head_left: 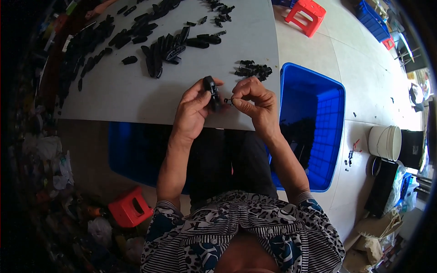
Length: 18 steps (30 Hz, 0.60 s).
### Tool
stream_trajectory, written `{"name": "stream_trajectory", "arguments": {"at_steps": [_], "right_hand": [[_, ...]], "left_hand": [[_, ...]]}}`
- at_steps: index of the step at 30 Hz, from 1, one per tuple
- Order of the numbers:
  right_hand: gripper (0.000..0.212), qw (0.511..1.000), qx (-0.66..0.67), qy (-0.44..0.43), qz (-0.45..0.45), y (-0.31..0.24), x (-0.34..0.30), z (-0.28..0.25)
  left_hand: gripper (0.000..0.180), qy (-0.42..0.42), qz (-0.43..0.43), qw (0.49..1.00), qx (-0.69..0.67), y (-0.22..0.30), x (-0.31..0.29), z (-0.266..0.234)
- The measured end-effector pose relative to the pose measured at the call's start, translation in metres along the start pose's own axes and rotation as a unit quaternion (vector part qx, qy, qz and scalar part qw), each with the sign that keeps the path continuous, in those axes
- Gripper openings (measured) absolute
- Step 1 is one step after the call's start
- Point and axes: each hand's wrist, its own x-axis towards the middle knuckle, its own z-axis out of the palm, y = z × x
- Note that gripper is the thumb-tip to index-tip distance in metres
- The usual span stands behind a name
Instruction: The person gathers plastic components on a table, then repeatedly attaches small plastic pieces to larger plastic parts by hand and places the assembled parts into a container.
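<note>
Over the near edge of the white table, my left hand (193, 107) is closed around a long black plastic piece (212, 91), held upright on end. My right hand (256, 101) pinches a small black clip-like part (228, 101) between thumb and forefinger, just to the right of the long piece. A narrow gap shows between the two parts. Beyond my right hand lies a heap of small black parts (255, 70). Further left on the table is a cluster of long black pieces (161, 52) like the one I hold.
More black pieces (91, 43) spread across the table's (114, 98) far left. A blue bin (342, 123) stands right of my legs, another blue bin (120, 154) under the table. Red stools (306, 16) and a white bucket (384, 142) are on the floor.
</note>
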Motion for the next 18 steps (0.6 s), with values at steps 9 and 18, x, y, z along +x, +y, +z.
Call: {"name": "stream_trajectory", "arguments": {"at_steps": [9,18], "right_hand": [[0.010,0.981,-0.184,-0.064,-0.021,-0.004,0.011,-0.001],[0.010,0.982,-0.180,-0.048,-0.010,0.009,0.010,-0.005]], "left_hand": [[0.016,0.039,0.017,0.978,0.203,-0.009,0.003,-0.007],[0.009,0.013,0.049,0.973,0.225,-0.009,-0.004,-0.002]]}}
